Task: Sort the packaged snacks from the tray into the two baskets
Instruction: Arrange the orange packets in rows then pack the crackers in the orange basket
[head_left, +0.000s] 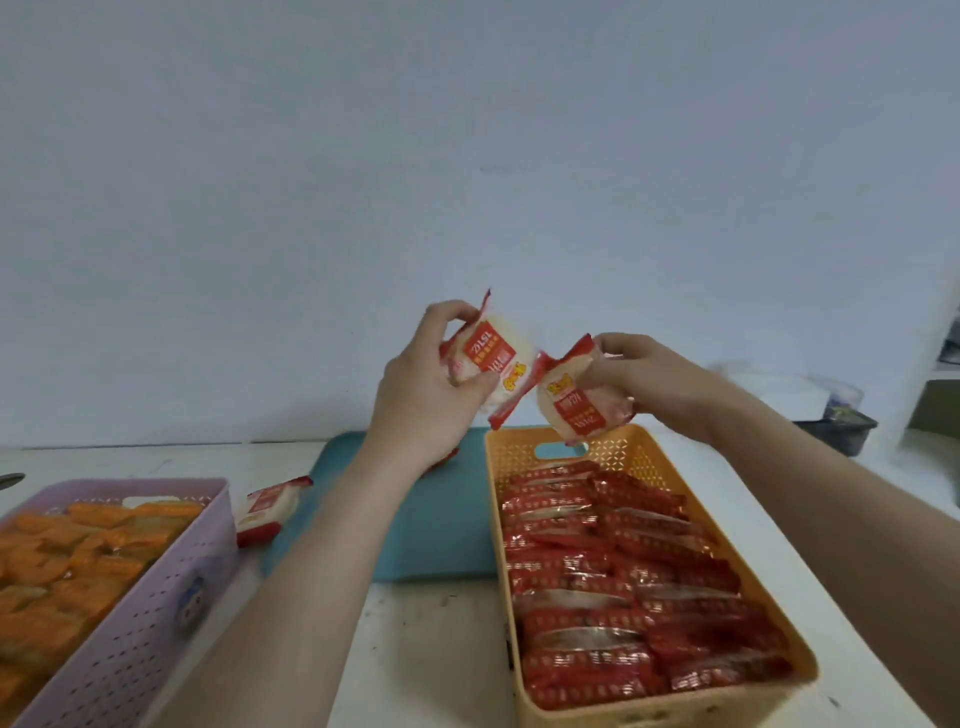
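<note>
Aloft, right hand (654, 384) grips a red pack (574, 402) above the orange basket (623, 448), nearer than left hand (431, 387) gripping a second pack (491, 358) beside it.

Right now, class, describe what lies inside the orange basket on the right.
The orange basket holds overlapping rows of red snack packets, filling it almost end to end. Its floor, and anything beneath the top layer, is covered by them and cannot be seen.
</note>
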